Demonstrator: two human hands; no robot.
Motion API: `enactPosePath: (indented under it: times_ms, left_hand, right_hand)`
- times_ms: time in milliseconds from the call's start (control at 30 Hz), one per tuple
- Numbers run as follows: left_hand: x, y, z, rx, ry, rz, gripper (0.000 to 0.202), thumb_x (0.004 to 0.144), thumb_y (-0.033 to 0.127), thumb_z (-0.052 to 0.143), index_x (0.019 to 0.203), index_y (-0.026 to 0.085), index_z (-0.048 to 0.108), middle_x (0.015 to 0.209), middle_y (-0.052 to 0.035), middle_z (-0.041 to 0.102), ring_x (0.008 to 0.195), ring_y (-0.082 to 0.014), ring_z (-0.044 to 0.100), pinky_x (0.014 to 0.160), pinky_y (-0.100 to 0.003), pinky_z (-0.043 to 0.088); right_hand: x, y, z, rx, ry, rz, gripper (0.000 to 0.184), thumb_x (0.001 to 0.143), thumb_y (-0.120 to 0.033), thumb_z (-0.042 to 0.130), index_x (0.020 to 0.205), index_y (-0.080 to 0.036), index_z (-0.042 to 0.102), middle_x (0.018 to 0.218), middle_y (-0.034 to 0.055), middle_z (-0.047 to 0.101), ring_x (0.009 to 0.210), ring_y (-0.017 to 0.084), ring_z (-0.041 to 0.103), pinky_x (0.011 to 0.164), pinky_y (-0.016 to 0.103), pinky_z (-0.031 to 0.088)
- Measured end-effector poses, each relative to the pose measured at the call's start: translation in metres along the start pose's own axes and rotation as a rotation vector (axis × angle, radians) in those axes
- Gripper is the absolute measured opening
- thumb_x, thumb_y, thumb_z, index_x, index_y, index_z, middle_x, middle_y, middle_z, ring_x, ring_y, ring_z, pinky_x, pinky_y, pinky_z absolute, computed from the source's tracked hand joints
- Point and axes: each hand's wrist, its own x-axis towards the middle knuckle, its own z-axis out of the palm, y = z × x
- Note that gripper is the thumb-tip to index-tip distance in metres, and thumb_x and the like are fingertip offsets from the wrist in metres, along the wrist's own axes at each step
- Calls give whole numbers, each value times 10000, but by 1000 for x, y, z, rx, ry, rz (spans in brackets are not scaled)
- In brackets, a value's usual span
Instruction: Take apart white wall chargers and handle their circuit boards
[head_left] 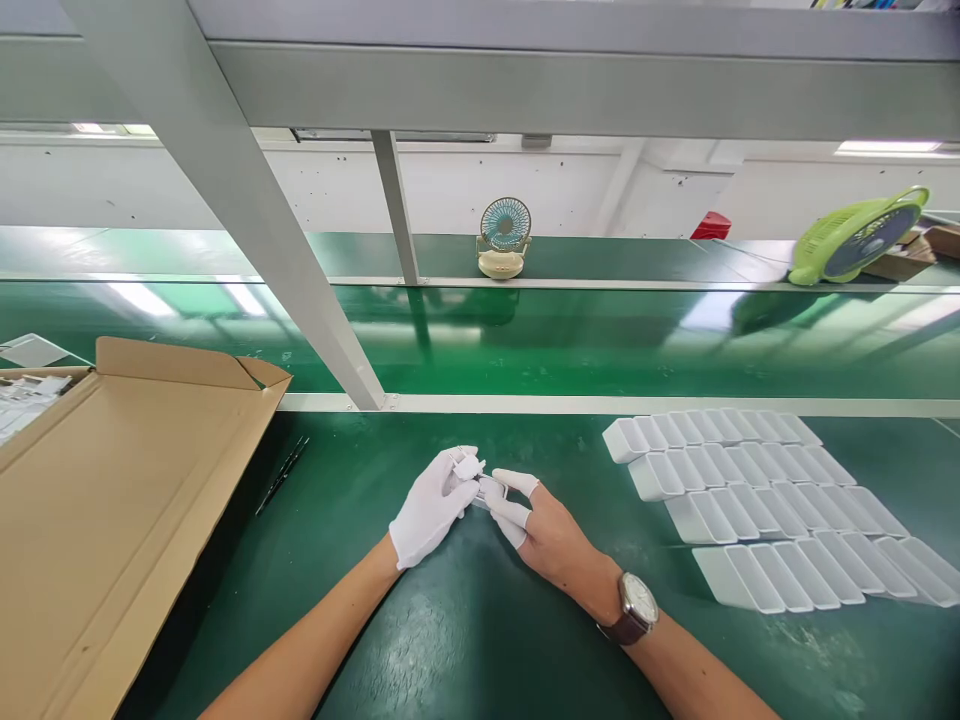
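Observation:
Over the green table, both my hands meet at a small white plastic part (470, 468). My left hand (431, 510), in a white glove, is closed around it from the left. My right hand (541, 525) wears white finger cots and pinches the part's right side, where a greyish piece (493, 488) shows between the fingers. A watch (637, 603) is on the right wrist. Fingers cover much of the part, so its exact kind cannot be made out.
Rows of white plastic trays or covers (776, 510) lie overlapped at the right. A large cardboard box flap (142, 480) fills the left, with white parts (30, 400) behind it. Black tweezers (283, 475) lie beside it. A small fan (505, 238) and a green fan (859, 237) stand beyond the metal frame (315, 300).

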Motion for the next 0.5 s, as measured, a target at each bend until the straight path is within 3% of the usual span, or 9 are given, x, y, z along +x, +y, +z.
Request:
enactPosePath:
  times_ms: [200, 333, 500]
  left_hand:
    - [3, 7, 0, -87, -39, -20, 530, 910, 370, 665, 1381, 206, 487, 1122, -78, 649, 860, -153, 588, 585, -237, 454]
    - [3, 4, -2, -52, -22, -5, 516, 908, 344, 649, 1376, 186, 500, 1121, -81, 657, 762, -127, 564, 581, -251, 470]
    - [5, 0, -3, -53, -22, 19, 514, 905, 348, 657, 1375, 197, 513, 1131, -78, 657, 770, -131, 578, 580, -253, 483]
  right_hand:
    - [5, -4, 2, 99, 41, 59, 454, 985, -175, 573, 1409, -339, 567, 1399, 104, 572, 1250, 256, 615, 1021, 462, 587]
    - [9, -6, 2, 209, 54, 178, 537, 971, -230, 616, 1482, -283, 460, 1391, 121, 577, 1269, 264, 598, 1080, 491, 544]
    - [14, -7, 0, 267, 48, 109, 508, 983, -191, 579, 1468, -309, 485, 1354, 99, 593, 1230, 231, 610, 1058, 442, 554]
